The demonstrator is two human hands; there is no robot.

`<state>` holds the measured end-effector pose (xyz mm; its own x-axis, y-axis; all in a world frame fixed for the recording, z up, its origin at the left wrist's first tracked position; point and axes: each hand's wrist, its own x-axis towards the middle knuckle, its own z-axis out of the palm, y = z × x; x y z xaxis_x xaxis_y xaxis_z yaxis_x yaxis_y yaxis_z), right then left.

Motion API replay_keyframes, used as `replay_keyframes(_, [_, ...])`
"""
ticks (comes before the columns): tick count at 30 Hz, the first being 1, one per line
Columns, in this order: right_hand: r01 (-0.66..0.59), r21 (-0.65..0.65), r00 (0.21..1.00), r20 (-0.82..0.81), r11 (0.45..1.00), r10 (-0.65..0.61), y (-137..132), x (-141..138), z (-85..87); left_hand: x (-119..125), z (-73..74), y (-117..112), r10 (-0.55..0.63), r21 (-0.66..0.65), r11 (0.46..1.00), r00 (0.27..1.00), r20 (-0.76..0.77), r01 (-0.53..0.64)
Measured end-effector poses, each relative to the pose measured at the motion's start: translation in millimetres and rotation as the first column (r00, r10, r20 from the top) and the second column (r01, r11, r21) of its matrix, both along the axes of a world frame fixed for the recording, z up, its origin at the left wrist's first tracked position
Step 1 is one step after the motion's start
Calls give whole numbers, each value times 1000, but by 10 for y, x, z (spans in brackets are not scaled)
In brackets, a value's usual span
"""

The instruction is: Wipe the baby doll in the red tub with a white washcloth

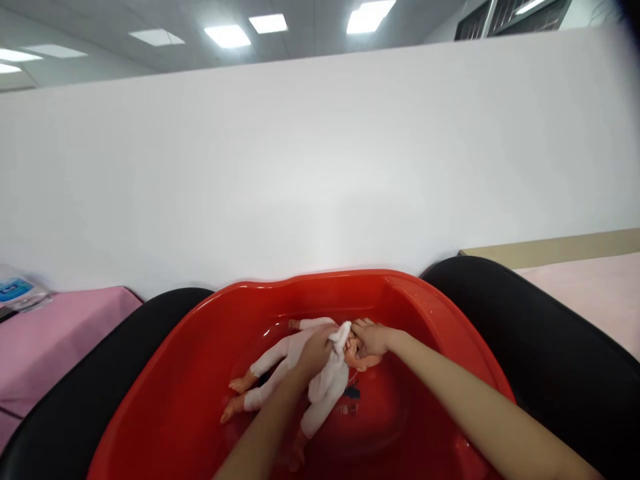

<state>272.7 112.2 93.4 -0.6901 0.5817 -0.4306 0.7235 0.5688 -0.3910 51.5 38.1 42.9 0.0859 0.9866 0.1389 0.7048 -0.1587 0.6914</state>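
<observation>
A baby doll [280,373] in a white suit lies on its back inside a red plastic tub [200,347], its head to the right and its legs to the left. My left hand [316,348] is closed on a small white cloth [342,337] at the doll's neck. My right hand [371,338] rests on the doll's head [367,362], fingers curled around it and covering most of the face.
The tub sits on a black surface [540,347]. A pink cloth [60,333] with a clear packet [17,292] lies at the left, a pale pink surface [600,293] at the right. A white partition wall [320,167] stands right behind the tub.
</observation>
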Motion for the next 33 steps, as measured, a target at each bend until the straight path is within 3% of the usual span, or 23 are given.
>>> replay_keyframes(4, [-16, 14, 1000, -1, 1000, 16, 20, -6, -42, 147, -42, -91, -125, -61, 991, 991, -39, 123])
replay_keyframes(9, [-28, 22, 999, -21, 999, 28, 48, -5, -124, 20, -5, -116, -161, -212, 972, 951, -264, 105])
replay_keyframes(13, [-27, 15, 999, -30, 1000, 28, 71, -9, -155, 3, -18, -113, -183, -261, 961, 917, -355, 91])
replay_keyframes(21, [-18, -19, 1000, 16, 1000, 19, 78, -25, -75, 20, 90, -123, -279, -332, 930, 891, -357, 158])
replay_keyframes(25, [-13, -8, 1000, 4, 1000, 13, 59, -43, -71, 70, 29, -115, -225, -316, 944, 891, -394, 98])
replay_keyframes(33, [-5, 4, 999, 33, 1000, 5, 40, -51, -57, 95, -157, -107, -228, -296, 949, 890, -396, 111])
